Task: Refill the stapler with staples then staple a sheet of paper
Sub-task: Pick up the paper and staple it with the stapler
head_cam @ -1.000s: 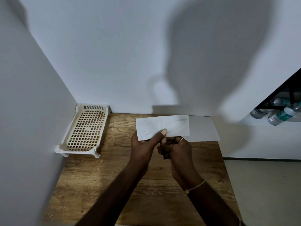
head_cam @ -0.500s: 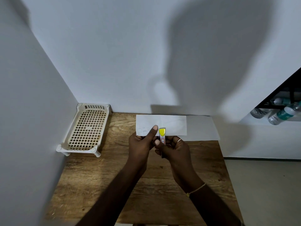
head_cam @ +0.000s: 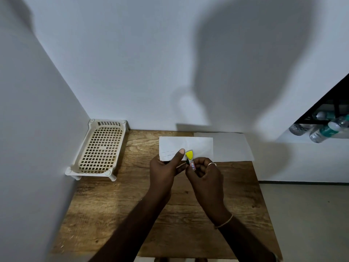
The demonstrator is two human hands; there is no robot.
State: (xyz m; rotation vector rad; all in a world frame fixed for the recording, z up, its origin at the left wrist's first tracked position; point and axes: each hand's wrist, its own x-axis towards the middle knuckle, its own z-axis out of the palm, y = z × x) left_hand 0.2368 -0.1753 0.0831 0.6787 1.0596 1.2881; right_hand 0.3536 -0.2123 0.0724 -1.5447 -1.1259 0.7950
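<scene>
A folded white sheet of paper (head_cam: 196, 146) is held above the wooden table (head_cam: 117, 208), pinched along its lower edge by my left hand (head_cam: 166, 167), thumb on top. A row of staples shows near the sheet's lower left corner. My right hand (head_cam: 205, 174) grips a small stapler (head_cam: 190, 158) with a yellow tip and a red-and-white label. The yellow tip lies over the sheet's lower edge, just right of my left thumb. Most of the stapler's body is hidden in my fingers.
A second white sheet (head_cam: 232, 148) lies flat at the table's back right. A cream plastic lattice tray (head_cam: 100, 148) stands at the back left against the wall. Plastic bottles (head_cam: 328, 127) lie on a dark rack to the right, beyond the table.
The sheet has dropped a little and flattened. The stapler's yellow tip, hidden one second ago, has come up over the paper's lower edge and stays there.
</scene>
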